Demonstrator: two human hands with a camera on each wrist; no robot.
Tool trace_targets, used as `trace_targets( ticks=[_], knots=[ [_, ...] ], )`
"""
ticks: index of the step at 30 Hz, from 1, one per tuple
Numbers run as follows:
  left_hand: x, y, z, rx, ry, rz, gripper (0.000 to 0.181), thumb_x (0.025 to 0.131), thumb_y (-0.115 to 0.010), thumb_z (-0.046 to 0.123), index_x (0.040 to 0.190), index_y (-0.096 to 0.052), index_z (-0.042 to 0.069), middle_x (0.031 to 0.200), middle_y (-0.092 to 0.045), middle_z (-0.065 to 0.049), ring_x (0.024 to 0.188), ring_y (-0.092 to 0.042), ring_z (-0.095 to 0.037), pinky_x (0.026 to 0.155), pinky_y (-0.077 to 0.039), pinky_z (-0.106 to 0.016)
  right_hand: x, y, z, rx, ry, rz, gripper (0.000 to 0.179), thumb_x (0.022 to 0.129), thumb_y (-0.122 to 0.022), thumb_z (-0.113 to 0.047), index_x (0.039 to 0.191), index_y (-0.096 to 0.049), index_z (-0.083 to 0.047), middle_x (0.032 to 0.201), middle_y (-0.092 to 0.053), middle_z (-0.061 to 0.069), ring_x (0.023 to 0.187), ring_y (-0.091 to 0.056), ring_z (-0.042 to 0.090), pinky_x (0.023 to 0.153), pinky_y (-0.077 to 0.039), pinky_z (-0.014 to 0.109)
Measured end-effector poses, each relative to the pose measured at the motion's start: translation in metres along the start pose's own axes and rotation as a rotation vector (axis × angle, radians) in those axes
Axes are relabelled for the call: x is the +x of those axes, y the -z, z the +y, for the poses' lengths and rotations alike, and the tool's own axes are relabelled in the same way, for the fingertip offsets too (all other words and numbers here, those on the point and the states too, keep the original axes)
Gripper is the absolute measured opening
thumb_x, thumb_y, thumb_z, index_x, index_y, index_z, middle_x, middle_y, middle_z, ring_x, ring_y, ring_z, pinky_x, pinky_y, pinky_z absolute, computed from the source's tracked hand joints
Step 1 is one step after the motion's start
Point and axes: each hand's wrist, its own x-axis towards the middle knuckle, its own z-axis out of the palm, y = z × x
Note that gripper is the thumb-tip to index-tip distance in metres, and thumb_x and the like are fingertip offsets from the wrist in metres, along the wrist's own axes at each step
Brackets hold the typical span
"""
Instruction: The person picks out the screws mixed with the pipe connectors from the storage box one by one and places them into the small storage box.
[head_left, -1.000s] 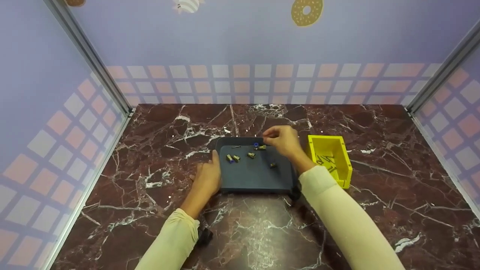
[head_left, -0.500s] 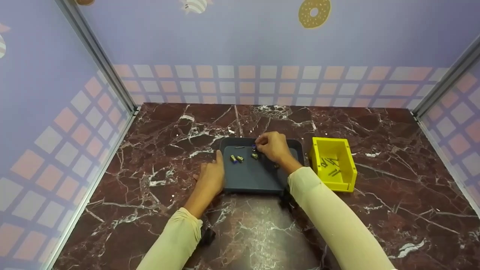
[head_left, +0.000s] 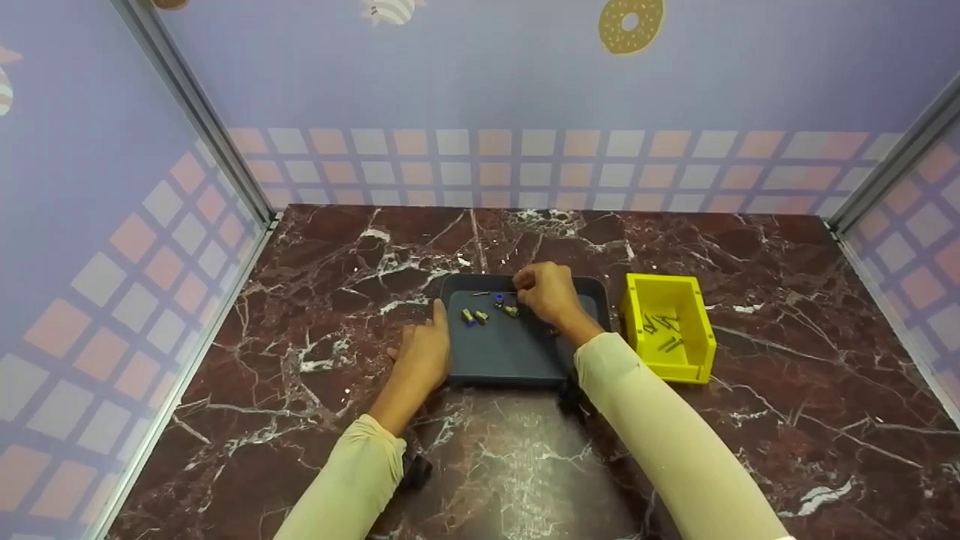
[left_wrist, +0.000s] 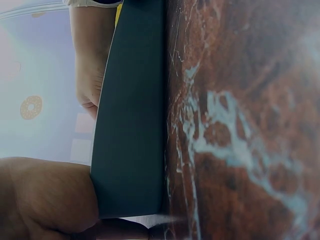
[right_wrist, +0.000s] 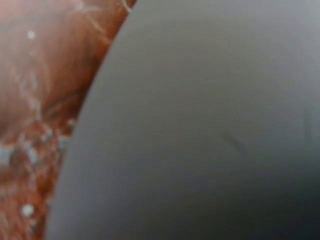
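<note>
My left hand [head_left: 422,346] grips the left wall of a dark grey tray [head_left: 499,375]; in the left wrist view its fingers [left_wrist: 55,197] lie at the tray's outer wall [left_wrist: 132,115]. At the tray's back, my right hand [head_left: 550,292] has bent fingers close to a thin screw end; whether they pinch it is hidden. To their left lies another screw [head_left: 481,293]. Beside the fingertips are a blue-topped fitting [head_left: 499,300] and a brass fitting [head_left: 511,310]. Two more brass fittings [head_left: 474,317] lie side by side at the left.
Right of the tray stands a yellow bin [head_left: 679,371] with several screws [head_left: 662,324] inside. A dark marbled table [head_left: 360,270] bears both, with patterned walls [head_left: 555,82] around it. The right wrist view shows a blurred grey surface [right_wrist: 175,125] over the marble.
My right hand has come down and forward-left over the back of the tray. The blue-topped fitting has shifted left. My left hand stays at the tray's wall; the head view has shifted slightly.
</note>
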Motion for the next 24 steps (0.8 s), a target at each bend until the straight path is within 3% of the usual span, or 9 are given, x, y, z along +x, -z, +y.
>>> trace_targets(
  ticks=[8, 17, 24],
  knots=[
    [0.0002, -0.0017, 0.0002, -0.019, 0.017, -0.018, 0.077, 0.086, -0.053, 0.002, 0.151, -0.013, 0.013, 0.138, -0.048, -0.018, 0.128, -0.035, -0.048, 0.091, -0.023, -0.079, -0.0021, 0.0030, -0.0055, -0.014, -0.019, -0.058, 0.014, 0.074, -0.074, -0.007, 0.088, -0.075, -0.010, 0.081, -0.073, 0.001, 0.073, -0.068, 0.012, 0.066, -0.056, 0.030],
    [0.0010, -0.0009, 0.0011, 0.028, -0.033, -0.002, 0.066, 0.092, -0.042, -0.001, 0.151, -0.014, 0.008, 0.135, -0.051, -0.019, 0.122, -0.040, -0.050, 0.084, -0.030, -0.079, -0.0048, 0.0034, -0.0014, -0.092, 0.038, -0.092, 0.018, 0.071, -0.075, -0.004, 0.087, -0.075, -0.011, 0.082, -0.073, 0.002, 0.077, -0.068, 0.015, 0.071, -0.056, 0.032],
    [0.0027, -0.0024, -0.0006, -0.003, -0.010, -0.003, 0.068, 0.091, -0.043, -0.001, 0.151, -0.012, 0.011, 0.136, -0.051, -0.018, 0.126, -0.037, -0.049, 0.087, -0.027, -0.079, -0.0062, 0.0045, -0.0032, -0.127, 0.059, -0.121, 0.014, 0.068, -0.074, -0.003, 0.079, -0.073, -0.011, 0.075, -0.071, -0.001, 0.069, -0.066, 0.013, 0.064, -0.055, 0.030]
  ],
)
